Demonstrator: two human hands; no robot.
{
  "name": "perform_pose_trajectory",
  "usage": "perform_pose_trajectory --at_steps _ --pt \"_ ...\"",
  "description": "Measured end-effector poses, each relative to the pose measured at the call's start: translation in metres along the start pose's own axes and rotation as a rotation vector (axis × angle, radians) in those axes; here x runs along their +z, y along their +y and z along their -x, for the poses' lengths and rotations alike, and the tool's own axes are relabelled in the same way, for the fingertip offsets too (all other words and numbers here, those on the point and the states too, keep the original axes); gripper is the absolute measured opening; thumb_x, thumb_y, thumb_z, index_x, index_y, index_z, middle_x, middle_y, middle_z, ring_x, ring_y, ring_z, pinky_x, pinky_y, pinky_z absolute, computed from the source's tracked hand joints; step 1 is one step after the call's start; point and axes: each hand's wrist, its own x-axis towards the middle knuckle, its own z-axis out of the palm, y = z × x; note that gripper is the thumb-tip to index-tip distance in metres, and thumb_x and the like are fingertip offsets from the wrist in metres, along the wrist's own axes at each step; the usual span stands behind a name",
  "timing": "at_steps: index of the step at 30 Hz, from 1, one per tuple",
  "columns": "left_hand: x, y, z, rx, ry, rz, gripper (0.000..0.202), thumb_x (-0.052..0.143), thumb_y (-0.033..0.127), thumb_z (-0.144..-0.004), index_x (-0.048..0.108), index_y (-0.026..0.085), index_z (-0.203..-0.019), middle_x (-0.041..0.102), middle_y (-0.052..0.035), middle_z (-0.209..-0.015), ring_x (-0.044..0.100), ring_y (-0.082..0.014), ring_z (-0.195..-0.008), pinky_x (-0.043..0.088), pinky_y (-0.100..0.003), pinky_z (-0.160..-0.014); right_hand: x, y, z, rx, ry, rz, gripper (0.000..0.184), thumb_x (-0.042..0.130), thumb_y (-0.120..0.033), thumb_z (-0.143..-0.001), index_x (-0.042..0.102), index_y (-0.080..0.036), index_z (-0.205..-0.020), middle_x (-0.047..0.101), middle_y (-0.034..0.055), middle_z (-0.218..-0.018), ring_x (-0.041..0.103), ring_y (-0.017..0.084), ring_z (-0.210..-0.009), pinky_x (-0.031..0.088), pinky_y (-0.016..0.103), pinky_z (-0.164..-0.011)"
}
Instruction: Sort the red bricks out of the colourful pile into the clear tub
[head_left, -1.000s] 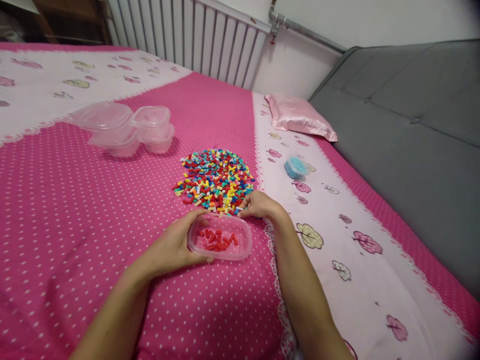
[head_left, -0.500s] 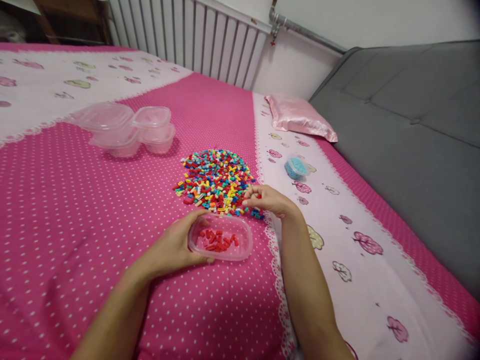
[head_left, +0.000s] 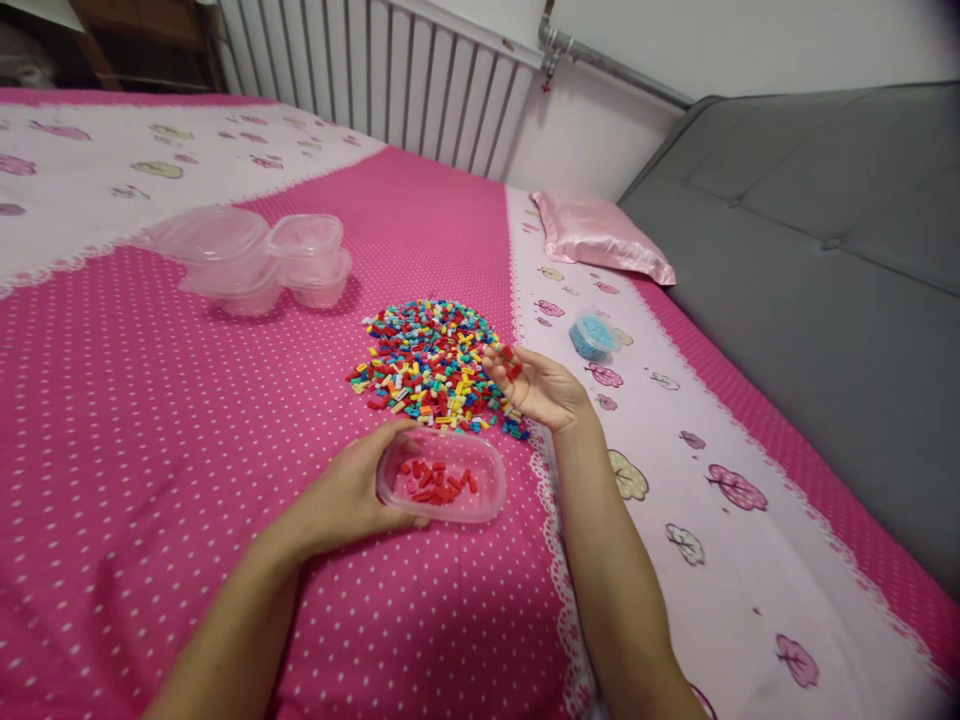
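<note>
My left hand (head_left: 375, 478) grips the left end of a clear plastic container (head_left: 491, 500), thumb on the far rim and fingers along the near side. Red toy bricks (head_left: 439, 485) lie scattered over its bottom. Just beyond stands a heap of small multicoloured toy bricks (head_left: 431, 360). At the heap's right edge my right hand (head_left: 540, 388) is turned palm up, its fingers curled around a few red bricks (head_left: 510, 362). How many it holds I cannot tell.
Clear lidded containers (head_left: 247, 270) are stacked on the pink dotted bedspread (head_left: 150, 420) at the far left. A small container of light blue pieces (head_left: 592, 337) sits to the right of the heap. Behind it lie a pink pillow (head_left: 600, 235) and a grey headboard (head_left: 810, 240).
My right hand has lifted slightly and rolled from palm down to palm up, bringing red bricks into sight in its fingers. My left hand and the container have stayed in place.
</note>
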Motion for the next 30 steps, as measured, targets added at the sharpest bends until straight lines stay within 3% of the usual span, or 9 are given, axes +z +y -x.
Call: perform_pose_trajectory --at_steps 5,12,19,23,28,30 --pt "0.000 0.001 0.000 0.008 0.008 -0.004 0.073 0.078 0.044 -0.065 0.045 0.023 -0.126 0.059 -0.0101 -0.126 0.059 -0.0293 -0.112 0.048 -0.044 -0.096 0.003 0.001 0.003 -0.036 -0.017 -0.003 0.022 0.041 -0.016 -0.093 0.063 -0.013 -0.093 0.072 0.0074 -0.090 0.067 0.014 -0.099 0.056 0.024 -0.088" --pt "0.000 0.000 0.000 0.019 0.018 -0.033 0.076 0.079 0.046 -0.064 0.044 0.021 -0.128 0.059 -0.0112 -0.125 0.060 -0.0292 -0.111 0.047 -0.044 -0.095 0.030 0.005 0.024 0.004 -0.131 0.199 0.032 0.036 -0.030 -0.098 0.064 -0.015 -0.095 0.070 0.0050 -0.093 0.066 0.012 -0.096 0.052 0.024 -0.093" --pt "0.001 0.000 0.000 0.028 -0.009 0.020 0.077 0.079 0.042 -0.066 0.042 0.023 -0.131 0.056 -0.0104 -0.130 0.057 -0.0286 -0.115 0.045 -0.045 -0.098 0.056 0.020 0.050 -0.057 -0.356 0.620 0.023 0.054 -0.037 -0.091 0.064 -0.018 -0.101 0.070 0.0053 -0.099 0.064 0.014 -0.098 0.047 0.031 -0.096" --pt "0.001 -0.001 0.000 0.031 -0.014 0.058 0.077 0.079 0.040 -0.067 0.041 0.024 -0.133 0.055 -0.0098 -0.132 0.057 -0.0276 -0.116 0.046 -0.044 -0.098 0.066 0.018 0.065 -0.217 -0.343 0.824 0.023 0.057 -0.038 -0.090 0.063 -0.020 -0.102 0.068 0.0048 -0.102 0.062 0.014 -0.102 0.045 0.033 -0.099" --pt "0.002 -0.003 0.001 0.013 -0.006 0.063 0.076 0.079 0.041 -0.066 0.042 0.023 -0.130 0.057 -0.0099 -0.130 0.058 -0.0277 -0.115 0.047 -0.043 -0.097 0.078 0.019 0.107 -0.653 -0.084 0.956 0.022 0.062 -0.037 -0.086 0.063 -0.026 -0.106 0.066 0.0033 -0.101 0.061 0.019 -0.101 0.050 0.037 -0.091" --pt "0.002 -0.003 0.002 -0.006 -0.008 0.060 0.077 0.080 0.041 -0.065 0.042 0.023 -0.130 0.057 -0.0099 -0.129 0.058 -0.0279 -0.115 0.047 -0.043 -0.096 0.082 0.021 0.128 -0.757 -0.002 1.011 0.021 0.059 -0.037 -0.088 0.063 -0.030 -0.108 0.065 0.0036 -0.100 0.060 0.022 -0.103 0.052 0.040 -0.088"
